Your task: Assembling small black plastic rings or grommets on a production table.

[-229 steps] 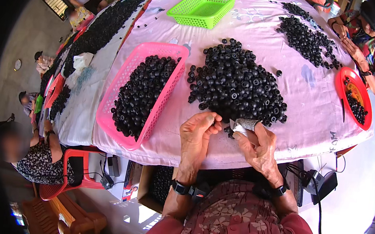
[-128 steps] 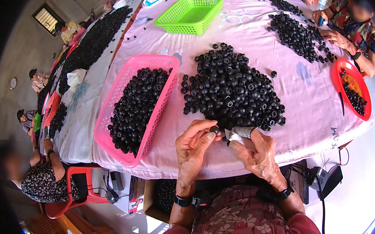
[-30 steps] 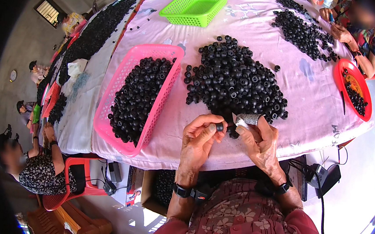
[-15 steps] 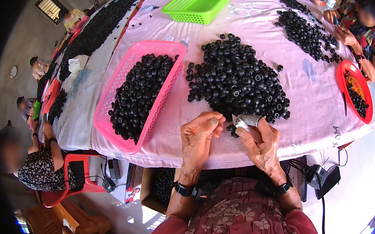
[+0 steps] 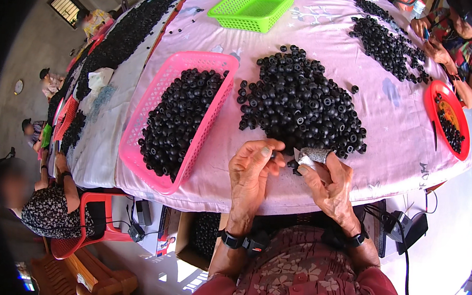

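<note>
My right hand point(image 5: 329, 191) is closed round a short tool with a grey speckled wrapping point(image 5: 315, 154) and a thin, pale pointed blade at its left end. Left of it, my left hand point(image 5: 252, 168) pinches a small black round piece point(image 5: 272, 156), mostly hidden by the thumb and fingers. Both hands are just above the table's near edge. Directly beyond them lies a large heap of black round pieces with holes point(image 5: 306, 100). To the left stands a pink slotted basket point(image 5: 129, 139), filled with more of the same pieces.
A green basket point(image 5: 223, 22) sits farther back on the pink tablecloth point(image 5: 392, 137). On the right are another heap point(image 5: 385, 45), a red tray point(image 5: 468, 146) and a co-worker point(image 5: 468, 55). Another person sits at the left near a red chair point(image 5: 109, 226). A black cable point(image 5: 405, 266) hangs at the right.
My left fingers have shifted, and a small black piece now shows between them. My right hand keeps the tool in nearly the same place. The whole view has shifted slightly.
</note>
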Tool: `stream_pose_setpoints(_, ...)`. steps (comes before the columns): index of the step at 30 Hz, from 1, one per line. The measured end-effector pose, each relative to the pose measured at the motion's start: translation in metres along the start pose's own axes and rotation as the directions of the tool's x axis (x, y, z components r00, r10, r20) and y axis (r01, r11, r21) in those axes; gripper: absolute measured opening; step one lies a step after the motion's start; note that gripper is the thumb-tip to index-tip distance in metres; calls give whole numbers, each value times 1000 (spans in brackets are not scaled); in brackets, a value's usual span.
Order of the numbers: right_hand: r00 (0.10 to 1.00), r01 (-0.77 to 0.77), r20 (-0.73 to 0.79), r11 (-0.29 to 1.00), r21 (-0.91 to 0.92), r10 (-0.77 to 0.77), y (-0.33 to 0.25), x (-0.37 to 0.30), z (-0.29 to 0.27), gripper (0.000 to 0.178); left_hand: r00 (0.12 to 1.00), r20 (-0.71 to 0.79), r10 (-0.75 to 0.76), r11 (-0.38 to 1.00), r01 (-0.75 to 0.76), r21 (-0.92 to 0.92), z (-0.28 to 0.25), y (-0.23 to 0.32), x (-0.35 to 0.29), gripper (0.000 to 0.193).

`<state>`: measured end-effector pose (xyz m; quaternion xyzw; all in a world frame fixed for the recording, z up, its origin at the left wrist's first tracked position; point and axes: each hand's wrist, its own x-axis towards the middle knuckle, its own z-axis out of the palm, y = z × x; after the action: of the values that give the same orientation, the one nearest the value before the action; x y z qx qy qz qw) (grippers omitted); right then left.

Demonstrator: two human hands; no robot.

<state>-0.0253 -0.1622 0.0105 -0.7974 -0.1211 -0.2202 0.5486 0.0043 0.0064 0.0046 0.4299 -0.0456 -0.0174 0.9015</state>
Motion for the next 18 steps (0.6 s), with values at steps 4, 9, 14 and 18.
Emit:
stream_pose_setpoints(4,999,-35,31,999,-18,35,2,-2,-1,26,997,-82,16,999,-12,50,2,-1,1,14)
stream_pose_setpoints(9,997,-65,49,998,-21,65,1,-3,-3,27,999,-33,-10,1000,9,-17,-6,-2,2,15)
stream_pose_setpoints(14,996,-70,48,997,-15,71,-2,0,-3,26,999,-38,-39,998,37,-60,-7,-4,3,17)
stream_pose_setpoints(18,997,-55,60,998,-9,55,-2,1,-3,24,997,-66,-48,995,41,-96,-1,3,5,15)
